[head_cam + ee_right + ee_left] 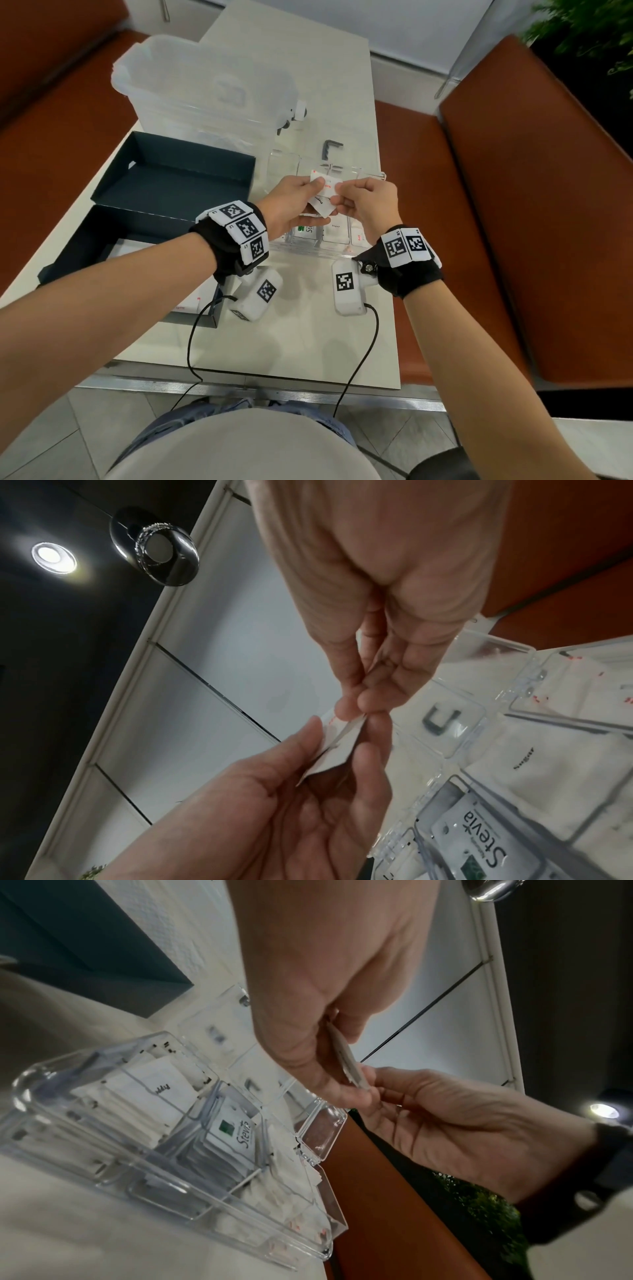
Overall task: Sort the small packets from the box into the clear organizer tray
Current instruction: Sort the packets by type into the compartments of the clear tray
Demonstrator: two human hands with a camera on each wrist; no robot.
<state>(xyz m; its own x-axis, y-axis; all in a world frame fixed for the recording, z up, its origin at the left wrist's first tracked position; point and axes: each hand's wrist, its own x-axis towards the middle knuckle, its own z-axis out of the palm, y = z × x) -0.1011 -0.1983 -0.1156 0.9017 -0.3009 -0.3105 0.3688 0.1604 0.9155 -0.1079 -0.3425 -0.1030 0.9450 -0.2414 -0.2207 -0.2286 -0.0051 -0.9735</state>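
Note:
Over the clear organizer tray (310, 251) both hands hold a small fan of white packets (323, 202). My left hand (317, 188) grips the fan from the left, thumb on top. My right hand (340, 193) pinches the top packet, the one with red print (327, 181), by its right edge. In the left wrist view the left hand (356, 1093) pinches the packets (346, 1058) edge-on, and the right hand (373, 1080) touches them. In the right wrist view the right hand (359, 710) pinches a packet (342, 731) above the left hand (342, 734). The tray (455, 718) holds sorted Stevia packets (479, 831). The dark box (85, 246) lies at the left.
The box's dark lid (178, 174) lies open behind it. A frosted plastic bin (205, 89) stands at the back. A black bent tool (330, 147) lies beyond the tray. Orange benches (531, 205) flank the table. Cables hang over the near edge.

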